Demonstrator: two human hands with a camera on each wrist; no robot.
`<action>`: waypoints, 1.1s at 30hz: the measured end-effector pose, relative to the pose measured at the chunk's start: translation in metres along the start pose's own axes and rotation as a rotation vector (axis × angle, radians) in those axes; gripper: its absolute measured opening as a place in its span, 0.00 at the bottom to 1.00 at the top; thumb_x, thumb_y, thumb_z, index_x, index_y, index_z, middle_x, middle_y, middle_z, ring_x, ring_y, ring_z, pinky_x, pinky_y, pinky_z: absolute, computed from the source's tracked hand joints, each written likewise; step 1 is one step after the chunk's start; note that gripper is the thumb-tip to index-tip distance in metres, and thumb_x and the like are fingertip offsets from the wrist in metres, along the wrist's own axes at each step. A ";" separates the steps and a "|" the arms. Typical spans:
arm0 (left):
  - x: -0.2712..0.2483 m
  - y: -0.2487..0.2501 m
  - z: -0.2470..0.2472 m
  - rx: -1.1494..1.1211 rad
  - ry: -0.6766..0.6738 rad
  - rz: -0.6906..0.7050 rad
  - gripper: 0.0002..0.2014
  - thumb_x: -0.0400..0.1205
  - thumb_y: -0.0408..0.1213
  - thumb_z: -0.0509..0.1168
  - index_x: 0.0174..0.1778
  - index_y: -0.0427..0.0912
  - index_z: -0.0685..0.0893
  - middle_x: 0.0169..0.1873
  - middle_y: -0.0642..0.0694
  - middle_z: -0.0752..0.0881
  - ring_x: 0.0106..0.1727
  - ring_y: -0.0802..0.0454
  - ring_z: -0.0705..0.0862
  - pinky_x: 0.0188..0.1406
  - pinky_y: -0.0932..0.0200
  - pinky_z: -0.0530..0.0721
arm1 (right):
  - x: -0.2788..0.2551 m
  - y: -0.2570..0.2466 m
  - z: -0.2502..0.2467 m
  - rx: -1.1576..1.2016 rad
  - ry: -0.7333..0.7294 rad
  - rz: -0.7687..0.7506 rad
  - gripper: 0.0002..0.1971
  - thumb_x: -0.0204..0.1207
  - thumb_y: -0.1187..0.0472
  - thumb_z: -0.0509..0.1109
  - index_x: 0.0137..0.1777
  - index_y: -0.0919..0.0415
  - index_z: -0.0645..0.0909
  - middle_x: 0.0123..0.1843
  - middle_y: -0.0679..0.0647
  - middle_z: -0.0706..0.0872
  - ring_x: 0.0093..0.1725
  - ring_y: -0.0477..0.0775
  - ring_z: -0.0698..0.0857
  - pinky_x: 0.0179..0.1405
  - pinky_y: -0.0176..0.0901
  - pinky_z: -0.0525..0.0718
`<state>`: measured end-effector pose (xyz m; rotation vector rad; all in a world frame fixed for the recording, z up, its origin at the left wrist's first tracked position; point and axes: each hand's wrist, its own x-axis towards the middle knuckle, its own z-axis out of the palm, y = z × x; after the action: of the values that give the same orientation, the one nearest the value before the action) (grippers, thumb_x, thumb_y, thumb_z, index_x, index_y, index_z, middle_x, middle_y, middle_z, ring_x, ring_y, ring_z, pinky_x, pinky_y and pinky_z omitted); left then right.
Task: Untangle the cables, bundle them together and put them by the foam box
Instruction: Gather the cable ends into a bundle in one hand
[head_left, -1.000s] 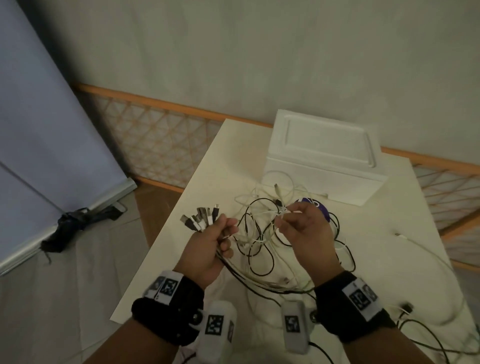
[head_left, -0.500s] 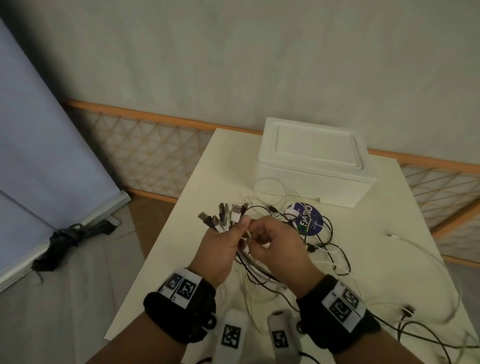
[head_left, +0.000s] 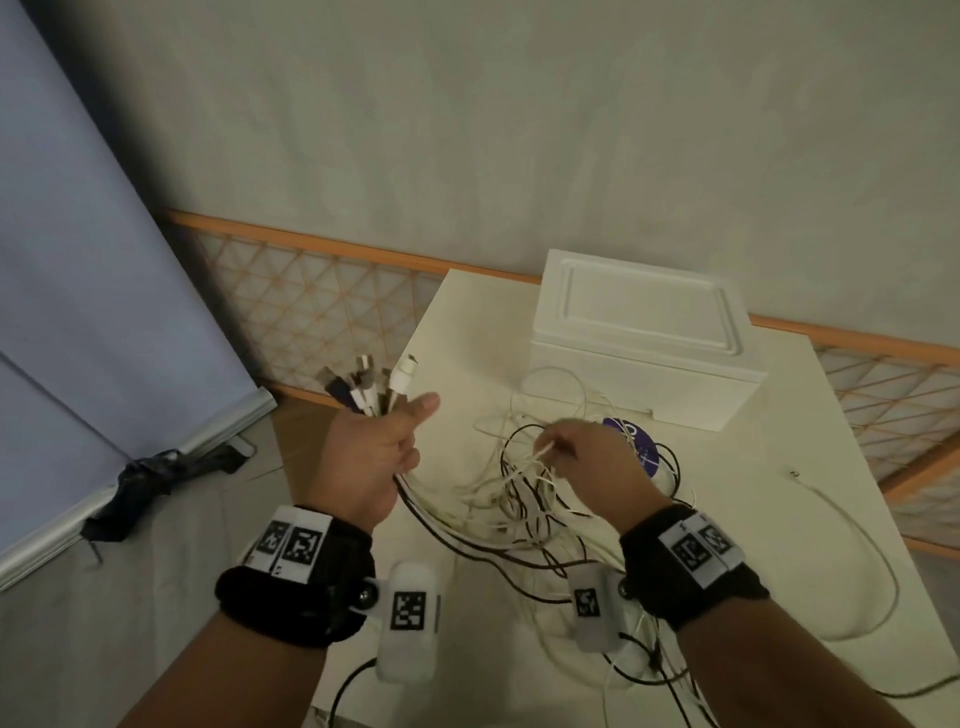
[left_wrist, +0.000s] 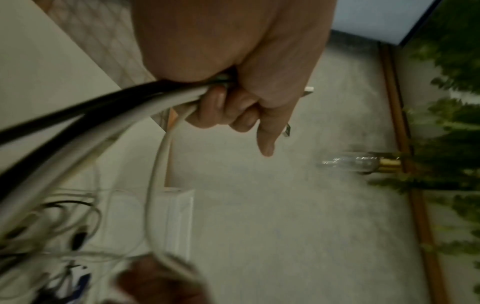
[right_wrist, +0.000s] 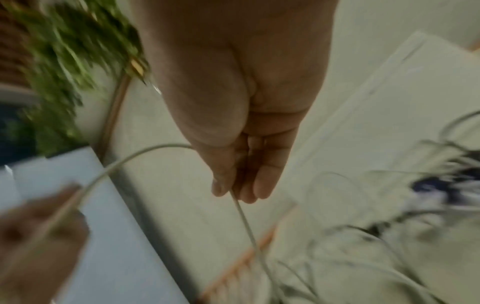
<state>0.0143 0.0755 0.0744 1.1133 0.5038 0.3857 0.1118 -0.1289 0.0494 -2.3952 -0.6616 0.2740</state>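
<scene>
— Head view first, from the left: what's over there?

— A blue-grey panel leaning at the far left, a dark bundle on the floor at its foot, then an orange lattice rail along the wall.

— And the left hand?

— Raised over the desk's left edge, fingers curled tight round a bunch of cable ends. The plugs, black and white, fan out above the fist, thumb pointing right. In the left wrist view, black and white leads run out from under the curled fingers.

— Between the hands?

— The leads sag from the fist down to the tangle of cables, black and white loops heaped on the cream desk, near the middle.

— The right hand?

— Over the tangle, well apart from the left, pinching one thin white cable. In the right wrist view that cable comes out between thumb and fingertips, though it's blurred.

— The foam box?

— White, lid on, at the desk's far side, just beyond the tangle. A purple round label lies beside the right hand, and a lone white cable curves across the desk's right part.
</scene>
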 end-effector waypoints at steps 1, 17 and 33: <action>0.001 -0.006 0.000 0.054 0.009 -0.019 0.12 0.68 0.32 0.77 0.26 0.47 0.80 0.23 0.49 0.73 0.19 0.58 0.62 0.16 0.67 0.59 | 0.001 -0.012 -0.011 0.037 0.045 -0.039 0.04 0.77 0.62 0.70 0.45 0.54 0.86 0.37 0.44 0.86 0.36 0.38 0.84 0.38 0.25 0.79; -0.010 0.002 0.052 0.013 -0.148 0.055 0.05 0.74 0.28 0.72 0.41 0.42 0.88 0.27 0.50 0.83 0.28 0.52 0.71 0.23 0.62 0.63 | -0.006 -0.051 -0.024 0.334 -0.014 -0.312 0.06 0.76 0.58 0.72 0.50 0.46 0.81 0.35 0.43 0.84 0.36 0.38 0.84 0.40 0.31 0.81; -0.004 -0.028 0.046 0.160 -0.244 -0.031 0.12 0.70 0.28 0.77 0.48 0.43 0.90 0.37 0.46 0.87 0.25 0.58 0.72 0.20 0.65 0.64 | 0.006 -0.038 -0.028 0.088 0.115 -0.172 0.07 0.79 0.60 0.68 0.39 0.58 0.81 0.34 0.48 0.84 0.32 0.39 0.80 0.33 0.31 0.74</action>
<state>0.0381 0.0276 0.0658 1.2858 0.3400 0.1807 0.1116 -0.1153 0.0950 -2.2354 -0.7803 0.0892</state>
